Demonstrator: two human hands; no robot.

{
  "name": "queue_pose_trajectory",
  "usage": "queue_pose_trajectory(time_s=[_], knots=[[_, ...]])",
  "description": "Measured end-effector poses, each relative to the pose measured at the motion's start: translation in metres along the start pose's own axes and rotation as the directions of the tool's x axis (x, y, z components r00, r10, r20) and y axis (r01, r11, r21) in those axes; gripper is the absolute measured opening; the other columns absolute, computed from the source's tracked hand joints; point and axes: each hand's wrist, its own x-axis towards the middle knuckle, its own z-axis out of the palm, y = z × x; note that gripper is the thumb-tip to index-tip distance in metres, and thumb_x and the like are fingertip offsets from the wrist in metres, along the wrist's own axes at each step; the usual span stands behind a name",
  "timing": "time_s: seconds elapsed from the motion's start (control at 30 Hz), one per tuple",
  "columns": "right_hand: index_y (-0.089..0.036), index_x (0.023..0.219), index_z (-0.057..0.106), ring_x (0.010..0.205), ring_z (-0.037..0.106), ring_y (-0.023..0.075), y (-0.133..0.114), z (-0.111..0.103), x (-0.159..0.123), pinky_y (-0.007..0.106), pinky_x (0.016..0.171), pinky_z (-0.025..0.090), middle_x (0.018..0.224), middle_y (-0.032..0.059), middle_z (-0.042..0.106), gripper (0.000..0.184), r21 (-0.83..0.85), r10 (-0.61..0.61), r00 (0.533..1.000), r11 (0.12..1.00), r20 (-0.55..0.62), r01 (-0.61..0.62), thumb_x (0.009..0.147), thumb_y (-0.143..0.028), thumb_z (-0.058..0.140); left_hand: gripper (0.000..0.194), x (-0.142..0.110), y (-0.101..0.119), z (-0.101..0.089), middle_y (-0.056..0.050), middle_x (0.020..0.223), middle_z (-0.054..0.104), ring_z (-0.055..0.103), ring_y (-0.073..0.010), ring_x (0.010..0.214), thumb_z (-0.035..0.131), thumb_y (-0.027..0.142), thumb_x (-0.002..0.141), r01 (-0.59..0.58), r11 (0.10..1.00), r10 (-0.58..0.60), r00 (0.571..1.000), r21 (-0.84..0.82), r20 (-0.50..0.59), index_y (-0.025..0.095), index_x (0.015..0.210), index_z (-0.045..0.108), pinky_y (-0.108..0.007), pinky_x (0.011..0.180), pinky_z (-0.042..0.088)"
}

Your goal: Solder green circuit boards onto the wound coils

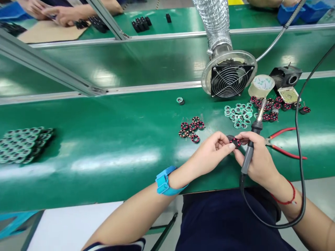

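The left hand (209, 153) pinched a small wire coil (236, 142) between its fingers, above the green bench (110, 115). The right hand (259, 157) gripped a soldering iron (248, 162), fingers curled round its handle, near red pliers (286, 148).

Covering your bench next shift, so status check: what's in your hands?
Left hand pinching coil. Right hand gripping soldering iron. Pliers beside it.

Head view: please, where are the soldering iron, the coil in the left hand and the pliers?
Soldering iron (247, 161), head view, on the grey handle.
Coil (236, 142), head view, on the red winding.
Pliers (282, 130), head view, on the upper red handle.
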Motion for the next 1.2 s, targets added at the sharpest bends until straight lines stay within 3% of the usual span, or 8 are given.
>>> queue_pose_trajectory(time_s=[0.23,0.5,0.67,0.8,0.87,0.93,1.07,1.2], knots=[[-0.024,0.130,0.041,0.095,0.066,0.0260,0.012,-0.002,-0.005,0.044,0.078,0.058,0.108,0.0098,0.066,0.045,-0.039,-0.016,0.985,0.999,0.170,0.023,0.088,-0.021,0.057,0.017,-0.006,-0.010,0.001,0.004,0.061,0.051,0.048,-0.0084,0.057,0.054,0.029,0.083,0.054,0.998,-0.054,0.999,0.039,0.002,0.016,0.072,0.052,-0.022,0.056,0.039],[-0.023,0.129,0.043,0.096,0.063,0.0262,0.031,-0.008,0.020,0.046,0.085,0.055,0.107,0.0090,0.066,0.043,-0.076,-0.011,0.965,0.997,0.261,0.032,0.088,-0.022,0.058,0.019,-0.006,0.008,-0.046,0.003,0.061,0.053,0.050,-0.0095,0.057,0.057,0.030,0.081,-0.021,0.980,0.072,0.965,0.199,-0.251,0.016,0.070,0.052,-0.022,0.055,0.040],[-0.021,0.123,0.050,0.089,0.058,0.0265,0.036,0.008,0.016,0.049,0.081,0.053,0.101,0.0104,0.065,0.034,-0.024,-0.022,0.933,0.999,0.359,0.032,0.090,-0.017,0.052,0.013,0.040,0.023,-0.058,0.000,0.071,0.060,0.052,-0.0122,0.064,0.056,0.027,0.083,-0.076,0.830,0.201,0.965,0.552,-0.168,0.016,0.078,0.060,-0.025,0.061,0.041],[-0.022,0.127,0.047,0.103,0.058,0.0288,0.041,0.009,0.012,0.052,0.091,0.050,0.115,0.0120,0.063,0.043,0.040,0.012,0.965,0.999,0.263,-0.023,0.086,-0.024,0.059,0.013,0.096,0.021,-0.051,-0.004,0.090,0.064,0.057,-0.0150,0.077,0.057,0.020,0.082,-0.125,0.621,0.243,0.969,0.774,-0.038,0.016,0.092,0.064,-0.028,0.072,0.044],[-0.021,0.129,0.044,0.106,0.059,0.0273,0.041,0.006,0.015,0.050,0.093,0.050,0.118,0.0123,0.063,0.046,0.035,0.035,0.982,0.999,0.185,-0.042,0.086,-0.025,0.059,0.020,0.117,0.018,-0.046,-0.006,0.097,0.063,0.057,-0.0157,0.079,0.059,0.020,0.080,-0.170,0.592,0.253,0.967,0.788,0.019,0.017,0.099,0.064,-0.028,0.073,0.045],[-0.019,0.128,0.043,0.101,0.062,0.0237,0.041,0.004,0.019,0.043,0.090,0.053,0.117,0.0124,0.063,0.045,0.023,0.048,0.992,0.998,0.120,-0.051,0.086,-0.026,0.058,0.015,0.131,0.017,-0.044,-0.005,0.085,0.061,0.056,-0.0170,0.075,0.060,0.020,0.077,-0.208,0.578,0.264,0.963,0.789,0.060,0.017,0.090,0.064,-0.028,0.070,0.043],[-0.020,0.124,0.047,0.096,0.064,0.0204,0.046,0.005,0.030,0.037,0.088,0.054,0.109,0.0079,0.068,0.041,-0.032,0.040,0.995,0.999,0.089,-0.037,0.084,-0.025,0.055,0.007,0.141,0.019,-0.050,-0.002,0.068,0.057,0.050,-0.0178,0.064,0.063,0.023,0.070,-0.239,0.588,0.271,0.958,0.773,0.090,0.018,0.073,0.058,-0.029,0.062,0.037],[-0.019,0.124,0.049,0.091,0.065,0.0188,0.046,0.006,0.033,0.035,0.086,0.055,0.111,0.0058,0.069,0.037,-0.063,0.035,0.997,0.998,0.064,-0.031,0.088,-0.027,0.048,0.011,0.120,0.035,-0.050,0.003,0.065,0.062,0.052,-0.0152,0.067,0.065,0.028,0.075,-0.100,0.796,0.109,0.994,0.597,0.021,0.019,0.070,0.061,-0.025,0.065,0.038]])
